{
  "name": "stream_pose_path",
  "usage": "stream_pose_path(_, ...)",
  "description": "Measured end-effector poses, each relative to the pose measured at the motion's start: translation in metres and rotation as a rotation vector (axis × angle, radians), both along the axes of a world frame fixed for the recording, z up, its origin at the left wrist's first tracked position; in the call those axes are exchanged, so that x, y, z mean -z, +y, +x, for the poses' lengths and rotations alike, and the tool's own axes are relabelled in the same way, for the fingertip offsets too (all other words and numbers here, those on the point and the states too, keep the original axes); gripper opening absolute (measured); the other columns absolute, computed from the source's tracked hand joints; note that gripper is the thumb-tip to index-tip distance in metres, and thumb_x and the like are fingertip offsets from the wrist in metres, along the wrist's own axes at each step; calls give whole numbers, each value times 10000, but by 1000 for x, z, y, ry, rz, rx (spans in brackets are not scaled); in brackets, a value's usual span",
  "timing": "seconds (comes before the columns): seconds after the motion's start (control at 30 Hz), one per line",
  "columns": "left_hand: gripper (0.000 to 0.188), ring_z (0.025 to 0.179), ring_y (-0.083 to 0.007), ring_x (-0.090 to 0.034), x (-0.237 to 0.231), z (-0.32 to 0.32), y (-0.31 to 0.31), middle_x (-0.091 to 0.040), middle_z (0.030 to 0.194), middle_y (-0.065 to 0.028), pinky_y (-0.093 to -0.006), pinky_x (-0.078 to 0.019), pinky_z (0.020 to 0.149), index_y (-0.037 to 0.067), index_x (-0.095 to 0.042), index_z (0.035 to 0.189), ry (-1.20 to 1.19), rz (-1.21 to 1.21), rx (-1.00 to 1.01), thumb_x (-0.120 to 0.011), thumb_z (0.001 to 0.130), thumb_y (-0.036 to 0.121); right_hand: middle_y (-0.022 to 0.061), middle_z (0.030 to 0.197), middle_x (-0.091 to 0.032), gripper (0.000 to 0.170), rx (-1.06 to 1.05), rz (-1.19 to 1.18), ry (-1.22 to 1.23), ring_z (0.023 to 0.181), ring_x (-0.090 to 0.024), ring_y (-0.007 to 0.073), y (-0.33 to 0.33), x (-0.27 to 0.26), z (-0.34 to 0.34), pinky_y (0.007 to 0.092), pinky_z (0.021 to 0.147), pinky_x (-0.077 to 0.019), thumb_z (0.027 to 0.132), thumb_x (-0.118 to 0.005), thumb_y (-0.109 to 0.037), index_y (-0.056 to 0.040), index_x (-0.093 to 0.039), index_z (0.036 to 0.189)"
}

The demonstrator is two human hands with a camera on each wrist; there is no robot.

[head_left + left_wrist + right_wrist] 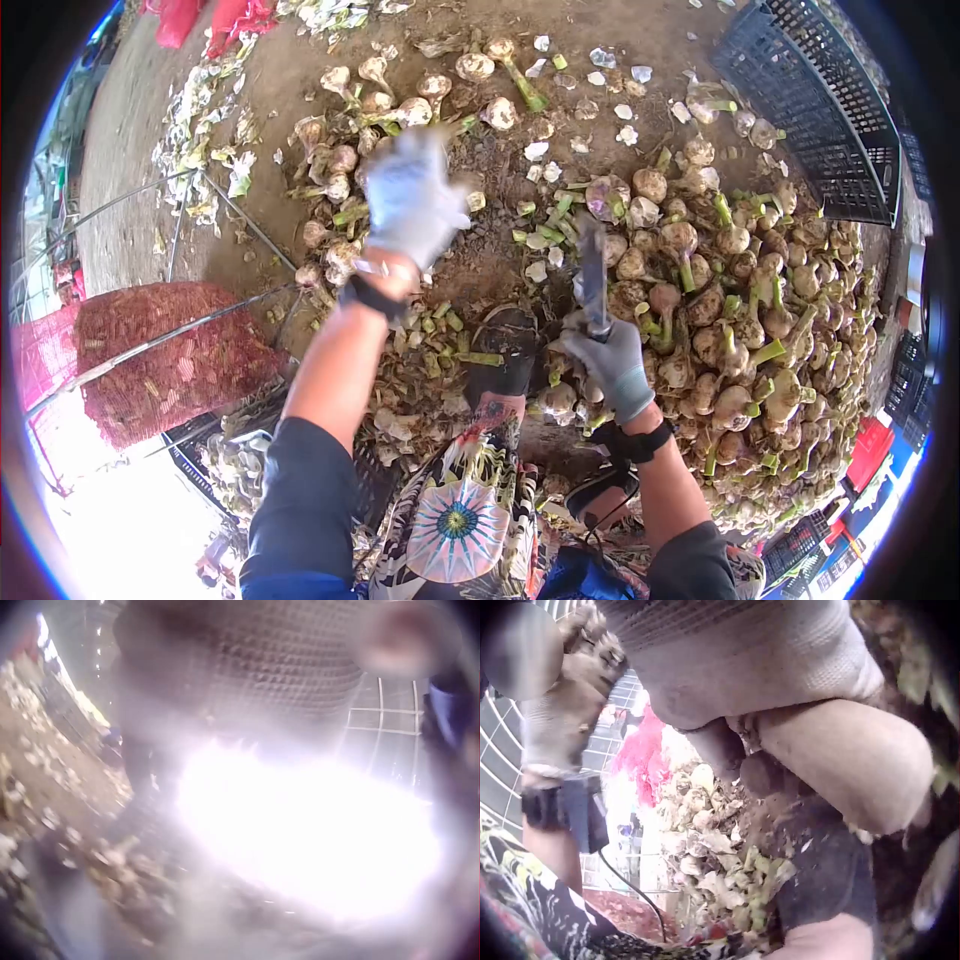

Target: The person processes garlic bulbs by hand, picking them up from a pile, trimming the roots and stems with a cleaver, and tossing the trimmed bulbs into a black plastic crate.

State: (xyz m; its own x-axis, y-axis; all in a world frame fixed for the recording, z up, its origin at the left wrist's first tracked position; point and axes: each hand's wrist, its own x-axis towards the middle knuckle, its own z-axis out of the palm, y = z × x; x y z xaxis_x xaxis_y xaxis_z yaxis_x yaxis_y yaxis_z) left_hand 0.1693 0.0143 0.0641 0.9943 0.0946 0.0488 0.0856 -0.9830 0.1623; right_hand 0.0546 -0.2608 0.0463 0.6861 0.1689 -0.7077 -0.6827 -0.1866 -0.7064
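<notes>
In a grey-white glove, my left hand (415, 195) is blurred over the loose garlic bulbs (340, 160) on the left; its fingers look extended and no bulb shows in them. My right hand (610, 365), gloved too, grips a knife (594, 280) with the blade pointing away from me. The knife's thick, pale wooden handle (847, 757) sticks out below the glove in the right wrist view. Beside that hand lies a large heap of garlic bulbs (740, 330) with short cut stems. Glare washes out much of the left wrist view.
Cut stem pieces (430, 340) lie around a dark shoe (503, 345) between my arms. A black plastic crate (810, 110) leans at the upper right. At left, a full red mesh sack (180, 360) lies by a thin metal frame (150, 355). Peeled skins (205, 150) litter the ground.
</notes>
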Motion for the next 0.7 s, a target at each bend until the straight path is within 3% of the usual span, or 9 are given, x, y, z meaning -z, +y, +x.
stream_pose_path(0.1, 519, 1010, -306, -634, 40, 5, 58, -610, 1165, -154, -437, -515, 873, 90, -626, 1194, 301, 273, -42, -782, 749, 306, 15, 784, -656, 188, 165, 106, 173, 634, -578, 77, 9, -15, 20, 244, 586, -465, 853, -735, -59, 18, -692, 1019)
stream_pose_path(0.23, 484, 1011, -297, -597, 14, -13, 20, -607, 1117, -143, -430, -491, 895, 126, -640, 1150, 158, -74, 4, -789, 693, 180, 43, 846, -680, 272, 250, 253, 56, 693, -611, 96, 25, -23, 37, 257, 606, -492, 902, -698, -84, 35, -665, 1144)
stream_pose_path(0.33, 536, 1067, -334, -611, 3, -53, -23, -598, 1150, -141, -422, -518, 912, 91, -641, 1142, -114, -419, 413, -772, 635, -21, 49, 955, -691, 303, 367, 402, 68, 810, -633, 107, 39, -40, 57, 256, 684, -512, 911, -702, -97, 45, -649, 1174)
stream_pose_path(0.43, 585, 1130, -317, -599, -9, -85, -55, -598, 1181, -148, -402, -496, 977, 54, -606, 1221, -106, -657, 407, -755, 661, -25, 40, 1044, -684, 318, 223, 385, 10, 908, -633, 112, 40, -31, 60, 246, 785, -507, 919, -700, -95, 46, -641, 1199)
stream_pose_path(0.5, 639, 1149, -246, -597, -21, -94, -65, -611, 1203, -125, -364, -470, 1009, -1, -548, 1295, -4, -1004, -71, -726, 681, -32, 34, 1042, -682, 321, 185, 374, 19, 906, -631, 107, 44, -31, 56, 239, 799, -500, 923, -695, -93, 43, -639, 1209)
stream_pose_path(0.53, 639, 1149, -246, -597, -22, -98, -62, -611, 1203, -125, -364, -470, 1009, -1, -548, 1295, -5, -1002, -72, -726, 681, -32, 21, 994, -683, 306, 144, 349, -32, 859, -633, 108, 45, -31, 54, 257, 764, -512, 924, -700, -105, 35, -651, 1192)
stream_pose_path(0.6, 643, 1130, -175, -584, -24, -104, -50, -633, 1169, -96, -326, -465, 988, -33, -517, 1312, 339, -1385, -166, -691, 693, -32, -6, 897, -685, 277, 68, 294, -140, 766, -639, 111, 44, -31, 51, 292, 694, -536, 925, -710, -128, 19, -674, 1157)
stream_pose_path(0.67, 614, 1102, -149, -579, -30, -104, -40, -643, 1162, -82, -305, -459, 984, -26, -524, 1313, 458, -1316, -130, -647, 712, -44, 33, 831, -711, 315, 3, 222, -45, 702, -667, 154, 34, -41, 51, 320, 639, -542, 891, -745, -157, 14, -680, 1148)
stream_pose_path(0.7, 614, 1106, -158, -589, -35, -103, -39, -648, 1170, -91, -305, -458, 990, -25, -527, 1315, 471, -1315, -140, -630, 711, -59, 68, 859, -720, 345, -109, 26, -345, 708, -681, 195, 30, -31, 42, 334, 634, -539, 856, -763, -151, -8, -682, 1158)
